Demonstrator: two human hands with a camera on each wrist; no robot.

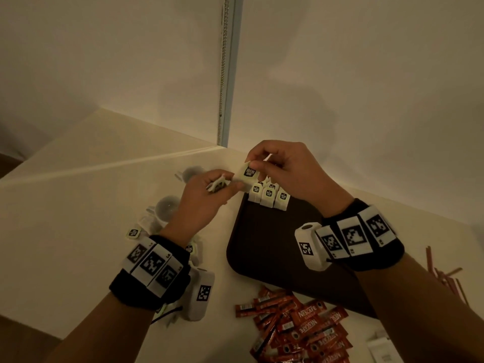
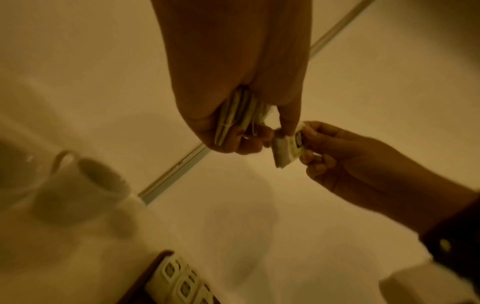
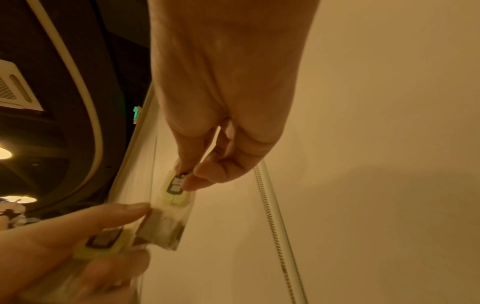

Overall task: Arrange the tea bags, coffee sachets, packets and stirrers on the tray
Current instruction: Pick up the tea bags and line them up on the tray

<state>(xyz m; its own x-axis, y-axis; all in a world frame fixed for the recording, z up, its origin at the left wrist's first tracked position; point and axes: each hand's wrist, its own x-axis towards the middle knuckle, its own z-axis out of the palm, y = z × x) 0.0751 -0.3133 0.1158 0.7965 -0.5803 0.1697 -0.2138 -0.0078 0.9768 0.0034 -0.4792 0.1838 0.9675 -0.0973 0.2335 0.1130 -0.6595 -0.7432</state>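
Tea bags in pale paper wrappers with dark labels (image 1: 268,195) stand in rows at the far end of the dark brown rectangular tray (image 1: 264,247), which lies on the cream table (image 1: 78,205). Above them, the right hand (image 1: 285,171) pinches one wrapped tea bag (image 1: 247,176) by its label end between thumb and fingertips, while the left hand (image 1: 201,203) touches its other end with a fingertip and clutches a small bundle of further tea bags (image 2: 239,115) in curled fingers. Red coffee sachets (image 1: 301,328) lie heaped on the table just beside the tray's near edge, red stirrers (image 1: 445,273) lie to the right, and two white cups (image 1: 167,205) stand to the left.
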